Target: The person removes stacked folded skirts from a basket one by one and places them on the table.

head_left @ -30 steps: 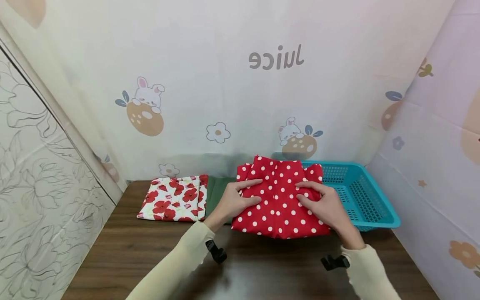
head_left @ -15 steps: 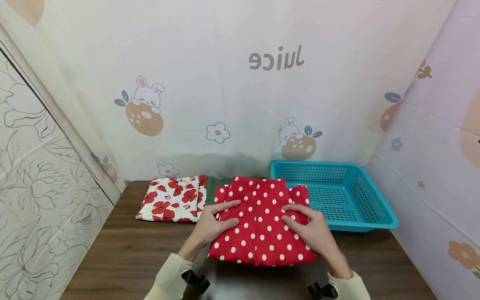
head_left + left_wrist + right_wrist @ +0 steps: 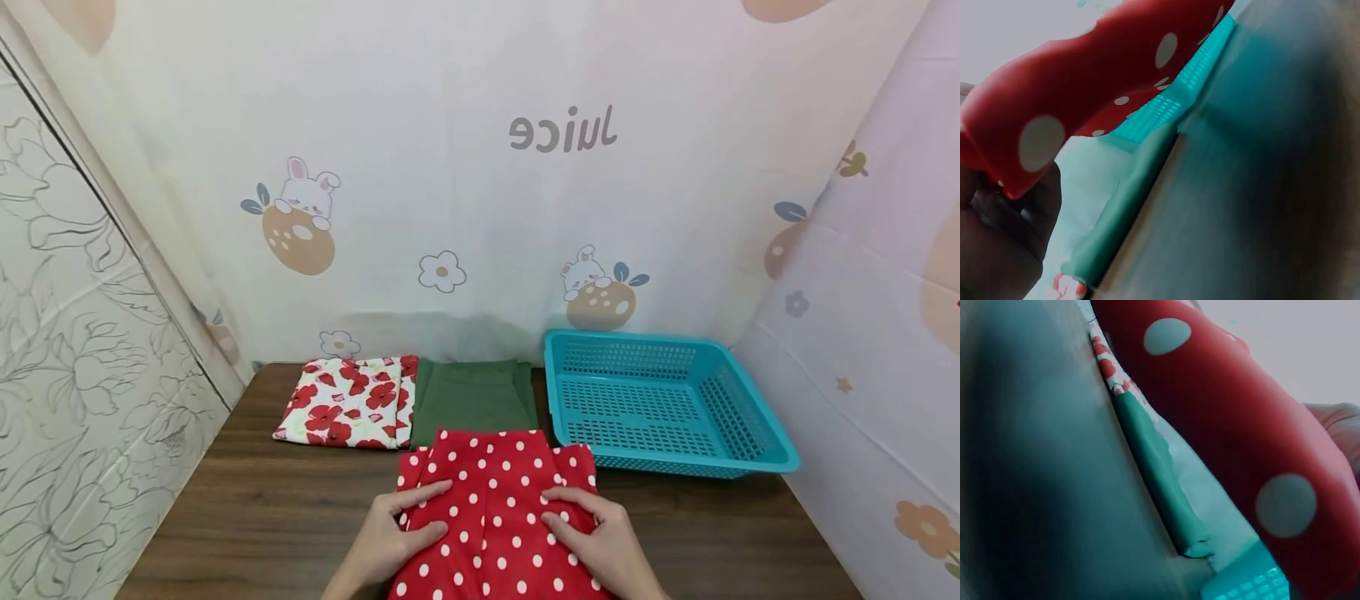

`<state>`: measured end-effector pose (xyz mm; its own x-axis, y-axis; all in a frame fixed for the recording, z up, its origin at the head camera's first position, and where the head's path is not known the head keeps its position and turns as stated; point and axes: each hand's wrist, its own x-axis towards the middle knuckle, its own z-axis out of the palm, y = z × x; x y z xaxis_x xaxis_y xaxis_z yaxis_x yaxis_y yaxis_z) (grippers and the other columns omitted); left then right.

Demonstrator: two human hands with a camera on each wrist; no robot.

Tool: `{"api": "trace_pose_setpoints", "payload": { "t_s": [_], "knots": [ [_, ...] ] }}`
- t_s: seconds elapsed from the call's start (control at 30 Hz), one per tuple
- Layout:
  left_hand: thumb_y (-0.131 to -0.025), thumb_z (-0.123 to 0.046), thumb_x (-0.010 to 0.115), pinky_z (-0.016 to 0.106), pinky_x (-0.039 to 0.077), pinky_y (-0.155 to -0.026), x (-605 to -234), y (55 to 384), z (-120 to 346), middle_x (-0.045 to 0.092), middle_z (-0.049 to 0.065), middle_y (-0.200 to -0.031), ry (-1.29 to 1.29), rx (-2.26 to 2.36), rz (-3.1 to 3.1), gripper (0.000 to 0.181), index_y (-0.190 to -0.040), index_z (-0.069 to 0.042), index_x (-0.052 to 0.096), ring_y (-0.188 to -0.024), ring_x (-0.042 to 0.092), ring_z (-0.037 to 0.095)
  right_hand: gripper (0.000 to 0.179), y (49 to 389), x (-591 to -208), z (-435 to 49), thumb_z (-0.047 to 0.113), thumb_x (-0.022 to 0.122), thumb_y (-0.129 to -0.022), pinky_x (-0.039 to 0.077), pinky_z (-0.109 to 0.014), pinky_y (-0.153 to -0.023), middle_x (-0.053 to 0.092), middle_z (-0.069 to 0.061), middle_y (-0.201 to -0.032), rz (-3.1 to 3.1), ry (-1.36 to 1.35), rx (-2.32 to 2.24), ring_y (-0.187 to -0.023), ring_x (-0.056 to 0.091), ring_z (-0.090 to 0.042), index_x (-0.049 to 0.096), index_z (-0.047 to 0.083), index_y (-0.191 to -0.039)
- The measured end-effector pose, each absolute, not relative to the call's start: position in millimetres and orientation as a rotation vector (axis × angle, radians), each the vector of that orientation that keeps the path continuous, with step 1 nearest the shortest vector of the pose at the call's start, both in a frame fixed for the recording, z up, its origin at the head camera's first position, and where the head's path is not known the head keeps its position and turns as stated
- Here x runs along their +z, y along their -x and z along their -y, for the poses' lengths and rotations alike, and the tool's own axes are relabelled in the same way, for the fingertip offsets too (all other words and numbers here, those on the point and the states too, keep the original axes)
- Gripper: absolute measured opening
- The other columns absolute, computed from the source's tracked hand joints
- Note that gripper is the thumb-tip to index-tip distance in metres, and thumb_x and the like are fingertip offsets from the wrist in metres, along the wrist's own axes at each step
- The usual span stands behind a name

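Observation:
A folded red cloth with white polka dots (image 3: 495, 508) is held up between both hands at the near side of the table, its lower part cut off by the head view. My left hand (image 3: 390, 533) grips its left side, thumb and forefinger on top and the other fingers hidden beneath. On the opposite side my right hand (image 3: 600, 533) holds it the same way. In the left wrist view the polka-dot cloth (image 3: 1085, 81) hangs above the tabletop, its edge inside the left hand (image 3: 997, 250). The right wrist view shows its thick rounded fold (image 3: 1229, 419) close up.
A folded white cloth with red flowers (image 3: 345, 404) lies at the back left of the wooden table (image 3: 247, 517). Beside it is a folded dark green cloth (image 3: 472, 400). A turquoise plastic basket (image 3: 750, 465) stands at the back right, against the printed curtain (image 3: 480, 183).
Both hands have brought the polka-dot cloth towards the person and slightly left, from in front of the basket. The green cloth and the basket's left side now show.

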<state>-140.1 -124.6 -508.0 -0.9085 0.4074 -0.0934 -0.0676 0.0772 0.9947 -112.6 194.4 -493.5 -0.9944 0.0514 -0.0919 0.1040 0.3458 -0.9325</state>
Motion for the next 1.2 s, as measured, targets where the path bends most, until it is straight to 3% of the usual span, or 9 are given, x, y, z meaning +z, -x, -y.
{"api": "trace_pose_setpoints", "payload": {
  "t_s": [0.27,0.57,0.87,1.2],
  "knots": [
    [-0.095,-0.028,0.074,0.041,0.062,-0.085,-523.1,133.1,136.4,0.054,0.019,-0.144,-0.219,1.802,-2.038,0.053,-0.146,-0.021,0.060,-0.120,0.056,0.024,0.043,112.7,-513.9,-183.7,0.032,0.086,-0.083,0.064,-0.034,-0.073,0.067,-0.015,-0.128,-2.472,-0.109,-1.721,-0.109,0.063,-0.024,0.074,0.016,-0.121],
    [-0.090,-0.024,0.079,0.043,0.062,-0.083,-544.1,147.0,142.6,0.057,0.019,-0.139,-0.210,1.624,-2.178,0.052,-0.140,-0.019,0.066,-0.120,0.055,0.028,0.046,128.5,-531.6,-177.8,0.039,0.087,-0.080,0.064,-0.039,-0.074,0.066,-0.014,-0.127,-2.517,-0.039,-1.549,-0.110,0.061,-0.026,0.074,0.017,-0.119],
    [-0.085,-0.021,0.084,0.043,0.057,-0.085,-550.7,168.8,144.6,0.064,0.017,-0.132,-0.249,1.452,-2.438,0.047,-0.130,-0.017,0.072,-0.113,0.061,0.027,0.044,151.0,-540.3,-176.4,0.031,0.087,-0.081,0.062,-0.042,-0.071,0.063,-0.016,-0.124,-2.551,-0.020,-1.377,-0.108,0.058,-0.028,0.070,0.014,-0.118],
    [-0.082,-0.022,0.087,0.048,0.057,-0.084,-552.4,174.5,138.4,0.060,0.015,-0.127,-0.255,1.382,-2.526,0.043,-0.122,-0.021,0.071,-0.114,0.056,0.030,0.045,154.0,-536.8,-176.8,0.024,0.090,-0.077,0.062,-0.043,-0.070,0.063,-0.016,-0.123,-2.565,-0.152,-1.393,-0.106,0.059,-0.029,0.070,0.012,-0.116]
  ]
}}
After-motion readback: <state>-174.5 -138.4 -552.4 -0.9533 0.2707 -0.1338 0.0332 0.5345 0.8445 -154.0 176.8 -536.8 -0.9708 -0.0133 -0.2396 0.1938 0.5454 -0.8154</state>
